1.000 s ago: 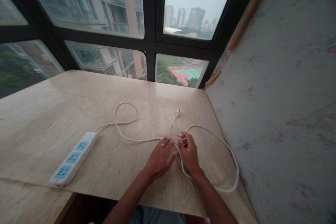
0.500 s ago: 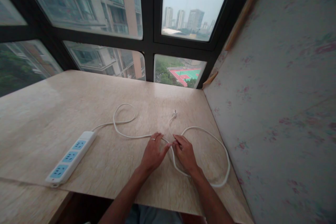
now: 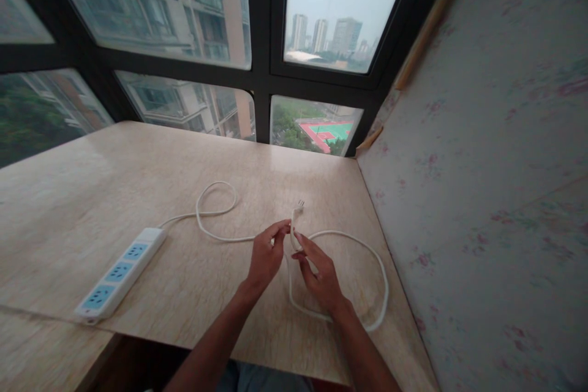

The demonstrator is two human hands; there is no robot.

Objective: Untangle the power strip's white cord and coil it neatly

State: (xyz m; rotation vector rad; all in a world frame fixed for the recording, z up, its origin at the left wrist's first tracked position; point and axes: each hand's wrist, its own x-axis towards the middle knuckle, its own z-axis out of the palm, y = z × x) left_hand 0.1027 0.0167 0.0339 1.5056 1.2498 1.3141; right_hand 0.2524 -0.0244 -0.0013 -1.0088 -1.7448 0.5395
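A white power strip [image 3: 117, 272] with blue sockets lies at the table's left front. Its white cable [image 3: 215, 215] loops across the table and curls round to the right. My left hand [image 3: 265, 254] and my right hand [image 3: 318, 269] are raised a little above the table at its middle, each pinching the cable near its end. The plug [image 3: 298, 205] sticks up just above my fingers, prongs pointing up.
The beige marble-look table [image 3: 138, 177] fills a window corner. Dark-framed windows [image 3: 261, 73] stand behind it. A flowered wall panel [image 3: 482, 165] bounds the table's right side. The front edge of the table is near my arms.
My hands went from resting flat on the cable to pinching it and lifting it. The plug end rose off the table and the right loop drew in.
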